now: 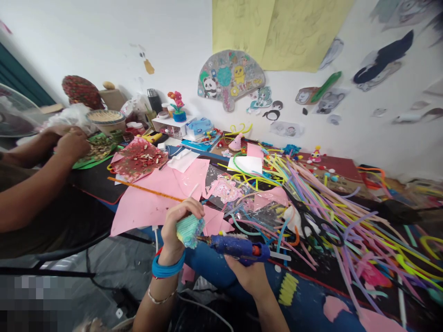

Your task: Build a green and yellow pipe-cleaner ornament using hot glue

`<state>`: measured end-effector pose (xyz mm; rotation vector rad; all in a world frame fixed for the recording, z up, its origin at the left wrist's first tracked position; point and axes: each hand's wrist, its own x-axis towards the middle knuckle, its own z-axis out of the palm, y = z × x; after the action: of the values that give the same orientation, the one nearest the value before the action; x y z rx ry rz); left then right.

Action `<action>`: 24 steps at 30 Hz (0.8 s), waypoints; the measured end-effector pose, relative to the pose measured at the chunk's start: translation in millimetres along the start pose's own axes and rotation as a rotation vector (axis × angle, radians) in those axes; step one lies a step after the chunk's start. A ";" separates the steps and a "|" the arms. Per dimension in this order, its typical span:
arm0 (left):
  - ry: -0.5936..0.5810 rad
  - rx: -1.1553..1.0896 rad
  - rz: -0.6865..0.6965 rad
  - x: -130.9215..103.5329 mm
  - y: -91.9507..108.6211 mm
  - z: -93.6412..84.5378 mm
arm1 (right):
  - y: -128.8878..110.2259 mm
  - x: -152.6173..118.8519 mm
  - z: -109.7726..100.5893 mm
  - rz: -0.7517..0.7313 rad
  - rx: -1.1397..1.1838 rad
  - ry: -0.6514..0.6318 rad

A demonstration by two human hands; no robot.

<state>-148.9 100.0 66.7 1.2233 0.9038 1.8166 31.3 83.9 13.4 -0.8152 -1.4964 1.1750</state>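
Note:
My left hand (175, 221) is closed around a small mint-green and yellow fuzzy piece (189, 230), which looks made of pipe cleaners. An orange pipe cleaner (145, 188) stretches from near that hand toward the upper left; whether the fingers hold it I cannot tell. In my right hand (247, 276) is a blue hot glue gun (238, 249), its nozzle pointing left at the edge of the fuzzy piece. A clear glue stick (281, 256) pokes out of its back end. The grip and most right fingers are hidden behind the gun.
Pink sheets (148, 203) cover the table before me. Black scissors (311, 223) and many loose pipe cleaners (321, 198) lie to the right, with a yellow fuzzy strip (288, 289) near the front edge. At left, another person's hands (74, 145) work over a green sheet (93, 154).

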 end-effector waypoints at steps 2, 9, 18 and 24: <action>0.003 -0.002 0.000 -0.6 -0.1 -0.9 | -0.3 -0.2 -1.2 0.005 0.010 -0.010; -0.005 0.014 0.017 -0.6 -1.2 -1.5 | -7.2 -0.1 -1.1 0.080 0.106 0.000; -0.006 0.009 0.009 -1.9 -1.5 -3.1 | -5.6 1.6 -1.9 0.064 0.078 -0.050; -0.002 -0.004 0.021 -3.0 1.4 -0.5 | -5.7 0.2 1.1 0.098 0.052 0.003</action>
<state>-148.9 96.7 66.4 1.2358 0.8897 1.8323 30.7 82.1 18.9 -0.8630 -1.4310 1.2789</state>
